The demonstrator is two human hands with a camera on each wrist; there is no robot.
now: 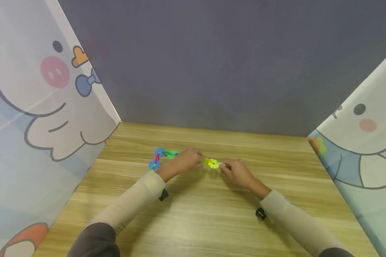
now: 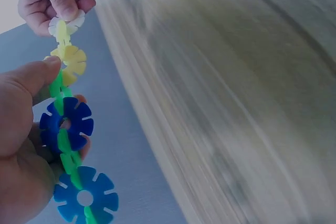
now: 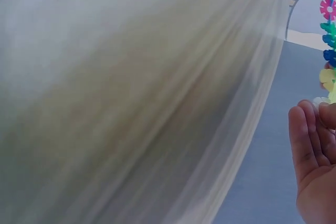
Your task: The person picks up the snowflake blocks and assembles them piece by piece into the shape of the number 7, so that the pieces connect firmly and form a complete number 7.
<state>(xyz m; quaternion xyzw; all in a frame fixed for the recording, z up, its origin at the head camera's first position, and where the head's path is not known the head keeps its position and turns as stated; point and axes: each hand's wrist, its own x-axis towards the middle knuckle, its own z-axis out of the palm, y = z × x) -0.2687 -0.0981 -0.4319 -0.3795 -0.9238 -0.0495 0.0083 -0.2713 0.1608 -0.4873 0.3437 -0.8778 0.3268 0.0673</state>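
Observation:
A chain of slotted flower-shaped plastic discs runs between the hands in the head view. My left hand [image 1: 187,159] holds it partway along, its thumb by a green disc [image 2: 55,85] and its fingers behind a dark blue disc [image 2: 80,109]. My right hand [image 1: 240,174] pinches the white disc [image 2: 78,21] at the chain's right end. Joined to the white one are yellow discs [image 1: 213,164], in the gap between the hands. Left of the left hand, the chain bends toward me through a green disc [image 1: 172,154], blue discs [image 1: 154,165] and a pink one [image 3: 327,10].
Both hands are over a wood-grain table [image 1: 193,221]. A dark grey panel [image 1: 206,67] stands at its back, with cartoon-printed sheets [image 1: 16,142] along both sides. Small black devices [image 1: 261,213] show beneath each wrist.

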